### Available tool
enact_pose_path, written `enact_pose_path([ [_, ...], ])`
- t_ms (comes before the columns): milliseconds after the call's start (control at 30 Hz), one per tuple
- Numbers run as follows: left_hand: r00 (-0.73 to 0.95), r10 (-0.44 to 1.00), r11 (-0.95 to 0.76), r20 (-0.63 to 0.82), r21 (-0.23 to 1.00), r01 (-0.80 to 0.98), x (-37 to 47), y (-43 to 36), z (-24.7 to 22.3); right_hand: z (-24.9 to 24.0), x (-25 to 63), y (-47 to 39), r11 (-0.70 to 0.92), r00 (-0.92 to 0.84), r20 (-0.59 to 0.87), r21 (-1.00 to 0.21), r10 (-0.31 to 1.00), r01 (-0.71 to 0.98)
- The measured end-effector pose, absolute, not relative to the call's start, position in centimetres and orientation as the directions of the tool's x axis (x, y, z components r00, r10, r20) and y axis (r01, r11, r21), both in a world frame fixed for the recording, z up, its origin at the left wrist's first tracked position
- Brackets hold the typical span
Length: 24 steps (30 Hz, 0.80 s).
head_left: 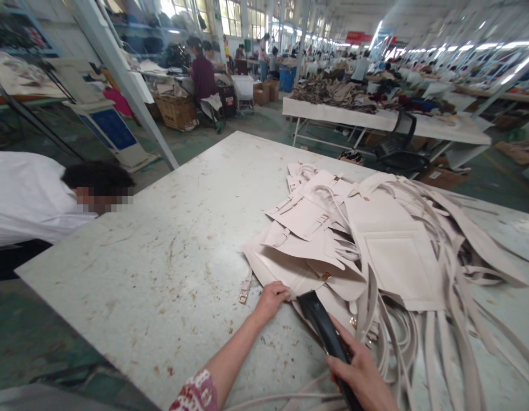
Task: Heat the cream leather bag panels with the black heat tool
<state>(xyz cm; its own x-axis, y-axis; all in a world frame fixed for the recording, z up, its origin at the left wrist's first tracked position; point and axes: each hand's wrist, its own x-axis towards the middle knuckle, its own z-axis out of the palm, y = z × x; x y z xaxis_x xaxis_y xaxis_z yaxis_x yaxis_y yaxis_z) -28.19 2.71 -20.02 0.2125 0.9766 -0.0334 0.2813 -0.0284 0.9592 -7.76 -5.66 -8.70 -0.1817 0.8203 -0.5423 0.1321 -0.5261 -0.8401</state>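
My left hand (271,299) pinches the near edge of a beige leather-like bag panel (275,265) on the table. My right hand (361,365) is wrapped round a long black hand-held tool (327,328) that looks like a hair clipper. Its wide head is close to the panel edge, just right of my left fingertips; whether it touches cannot be made out. A short strap with a gold buckle (243,297) hangs out to the left of my left hand. More beige panels (395,260) with straps and gold buckles are heaped beyond and to the right.
The pale, stained table (183,228) extends left and away from me. Long beige straps (457,342) trail over its near right part. A person in a white top (28,194) bends down by the left edge. Behind stand a metal post (131,85), a black chair (399,142) and another loaded table (333,111).
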Motion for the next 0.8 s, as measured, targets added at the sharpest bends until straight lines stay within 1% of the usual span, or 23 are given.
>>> enact_pose_path([
  [100, 0.234, 0.971, -0.017, -0.046, 0.965, 0.26, -28.4, 2.7, -20.1, -9.1, -8.0, -6.2, -0.535, -0.217, -0.541, -0.84, 0.813, 0.091],
  [200, 0.254, 0.966, -0.005, -0.055, 0.973, 0.231, -28.6, 2.4, -20.2, -9.1, -9.3, -5.5, -0.523, -0.249, -0.531, -0.846, 0.81, 0.103],
  [367, 0.245, 0.966, 0.032, -0.081, 0.98, 0.199, -28.7, 2.4, -20.4, -8.3, -10.8, -3.5, -0.503, -0.2, -0.523, -0.852, 0.828, 0.144],
  [533, 0.215, 0.973, 0.045, -0.086, 0.98, 0.192, -28.6, 2.5, -20.6, -8.0, -11.0, -3.9, -0.479, -0.167, -0.501, -0.864, 0.849, 0.157],
  [667, 0.203, 0.977, 0.016, -0.061, 0.977, 0.213, -28.5, 2.2, -20.6, -8.0, -11.2, -3.9, -0.484, -0.167, -0.511, -0.856, 0.843, 0.179],
  [800, 0.167, 0.986, -0.022, -0.027, 0.958, 0.287, -28.2, 1.8, -20.5, -7.7, -10.3, -2.5, -0.478, -0.107, -0.504, -0.855, 0.857, 0.204],
])
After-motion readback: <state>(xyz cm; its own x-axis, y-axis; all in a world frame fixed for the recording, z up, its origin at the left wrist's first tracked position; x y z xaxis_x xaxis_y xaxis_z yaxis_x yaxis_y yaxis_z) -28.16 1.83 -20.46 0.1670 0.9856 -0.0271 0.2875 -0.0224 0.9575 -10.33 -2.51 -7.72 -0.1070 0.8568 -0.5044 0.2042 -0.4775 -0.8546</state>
